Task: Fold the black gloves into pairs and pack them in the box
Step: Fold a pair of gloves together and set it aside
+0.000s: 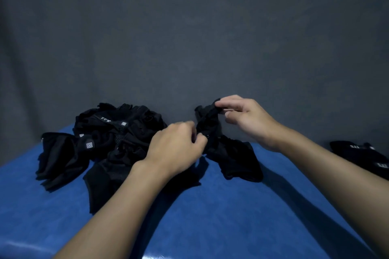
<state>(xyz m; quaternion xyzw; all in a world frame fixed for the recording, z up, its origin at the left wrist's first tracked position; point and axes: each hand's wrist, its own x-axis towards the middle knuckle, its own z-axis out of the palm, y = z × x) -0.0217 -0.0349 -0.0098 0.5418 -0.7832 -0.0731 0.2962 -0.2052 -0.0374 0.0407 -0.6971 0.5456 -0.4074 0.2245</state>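
Fingers of left hand (174, 145) and right hand (248, 120) pinching black glove (233, 157), glove heap (117, 132) too dark to separate

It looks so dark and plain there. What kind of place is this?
Probably a plain work corner set up for sorting. A grey cloth hangs behind as a backdrop, a blue table stands in front of it, and a pile of black gloves lies on the table.

Matt black cloth gloves (117, 139) lie on a glossy, smooth blue table (231, 216).
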